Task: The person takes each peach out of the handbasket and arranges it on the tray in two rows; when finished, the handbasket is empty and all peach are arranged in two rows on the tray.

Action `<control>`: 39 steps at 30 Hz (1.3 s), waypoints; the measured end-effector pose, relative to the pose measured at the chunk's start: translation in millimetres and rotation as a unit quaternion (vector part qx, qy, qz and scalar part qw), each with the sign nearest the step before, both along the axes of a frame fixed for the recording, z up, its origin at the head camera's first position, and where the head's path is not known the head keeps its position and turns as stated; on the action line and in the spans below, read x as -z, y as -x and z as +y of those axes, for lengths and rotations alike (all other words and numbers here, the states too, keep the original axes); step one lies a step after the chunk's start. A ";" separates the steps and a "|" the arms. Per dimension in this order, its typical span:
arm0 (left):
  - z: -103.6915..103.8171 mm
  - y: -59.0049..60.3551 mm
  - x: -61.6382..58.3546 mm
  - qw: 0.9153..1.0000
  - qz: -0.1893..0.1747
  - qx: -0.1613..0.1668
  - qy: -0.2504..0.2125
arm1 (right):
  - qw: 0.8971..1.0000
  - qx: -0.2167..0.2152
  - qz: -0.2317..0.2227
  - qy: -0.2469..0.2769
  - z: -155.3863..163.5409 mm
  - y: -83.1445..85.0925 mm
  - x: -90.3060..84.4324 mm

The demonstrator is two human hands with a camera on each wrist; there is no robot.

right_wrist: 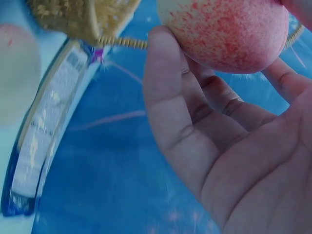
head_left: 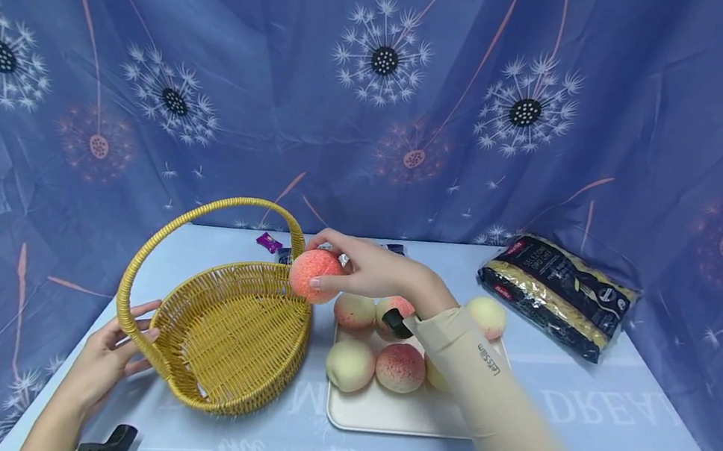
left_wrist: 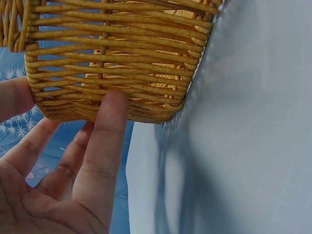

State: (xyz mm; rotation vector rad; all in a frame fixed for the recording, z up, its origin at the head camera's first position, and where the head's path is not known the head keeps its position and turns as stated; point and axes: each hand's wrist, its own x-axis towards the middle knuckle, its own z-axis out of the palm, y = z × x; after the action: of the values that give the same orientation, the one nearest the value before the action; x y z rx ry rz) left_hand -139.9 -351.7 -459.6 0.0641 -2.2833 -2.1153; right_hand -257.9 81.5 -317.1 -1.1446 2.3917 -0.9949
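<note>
My right hand point(head_left: 373, 266) grips a red-and-cream peach point(head_left: 314, 276) between thumb and fingers, at the right rim of a yellow woven basket point(head_left: 232, 337). In the right wrist view the fingers curl under the peach point(right_wrist: 229, 34). My left hand point(head_left: 108, 356) is at the basket's left side, below the base of its arched handle. Seen from the left wrist, nearly straight fingers touch the basket's outer wall point(left_wrist: 122, 58). Several more peaches, among them a pale one point(head_left: 349, 365) and a redder one point(head_left: 400, 368), lie in a white tray point(head_left: 398, 422), partly hidden by my right forearm.
A black bag of pasta point(head_left: 559, 291) lies at the back right of the table. Behind the basket handle is a small purple wrapped candy point(head_left: 269, 242). A long packet with a white label point(right_wrist: 41, 126) stretches behind my right hand. A patterned blue cloth point(head_left: 269, 94) hangs behind the table.
</note>
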 end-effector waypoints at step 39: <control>0.2 -0.9 0.2 1.000 0.010 0.000 -0.003 | 0.963 0.259 0.070 0.036 196.0 -71.8 38.5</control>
State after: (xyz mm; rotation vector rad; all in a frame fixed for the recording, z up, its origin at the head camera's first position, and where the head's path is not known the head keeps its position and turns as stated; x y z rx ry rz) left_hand -139.0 -351.5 -459.8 0.0439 -2.2664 -2.1131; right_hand -186.1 277.5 -355.5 -0.6284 2.8695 -1.1938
